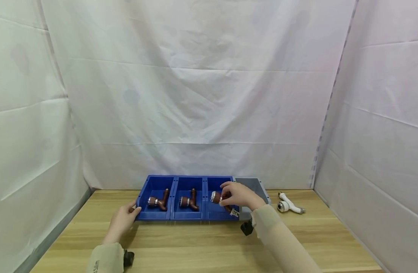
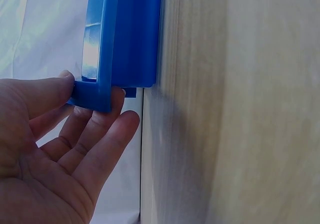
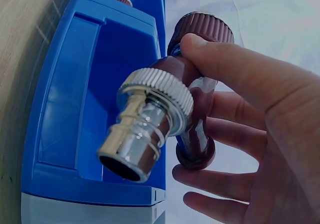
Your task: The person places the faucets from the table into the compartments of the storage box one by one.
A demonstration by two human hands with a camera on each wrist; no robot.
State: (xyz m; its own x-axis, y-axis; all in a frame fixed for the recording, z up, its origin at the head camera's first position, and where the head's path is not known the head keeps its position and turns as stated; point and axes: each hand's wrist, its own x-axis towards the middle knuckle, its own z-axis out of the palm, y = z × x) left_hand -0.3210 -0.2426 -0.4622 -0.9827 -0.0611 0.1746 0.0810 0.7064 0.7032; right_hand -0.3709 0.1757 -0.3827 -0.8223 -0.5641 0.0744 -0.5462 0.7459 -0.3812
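My left hand pinches the front left corner of the leftmost blue bin, thumb on top of the rim and fingers under it; the left wrist view shows this grip on the rim closely. Over the third blue bin, my right hand holds a brown tap between thumb and fingers. The tap has a ribbed brown knob and a chrome hose connector that points away from the palm. Two similar brown taps lie in the first and second blue bins.
A grey bin adjoins the third blue bin on its right, partly hidden by my right hand and sleeve. Beyond it a white tap lies on the wooden table. White cloth hangs behind and at both sides.
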